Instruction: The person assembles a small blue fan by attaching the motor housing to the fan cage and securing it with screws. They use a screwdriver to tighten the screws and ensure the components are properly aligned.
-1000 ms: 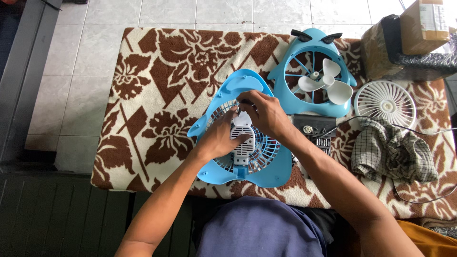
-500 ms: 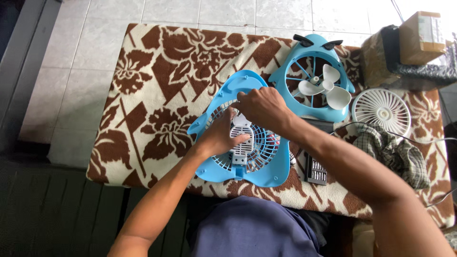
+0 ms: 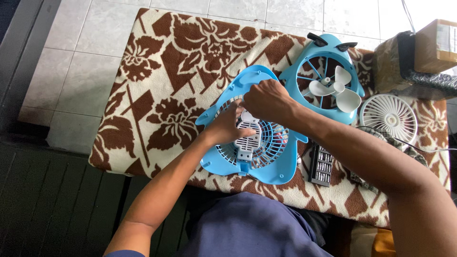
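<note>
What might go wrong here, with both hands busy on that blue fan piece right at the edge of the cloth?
The blue fan shell lies near the front edge of the flowered cloth, so a push from the left hand or right hand might slide it off. The white motor block both hands press on could perhaps slip or crack its thin grille ribs. The black bit case lies open close by the right forearm; a nudge could scatter its small pieces.

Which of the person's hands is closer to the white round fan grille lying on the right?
Right. The right hand is over the blue fan shell's top, nearer the grille; the left hand is farther left.
</note>
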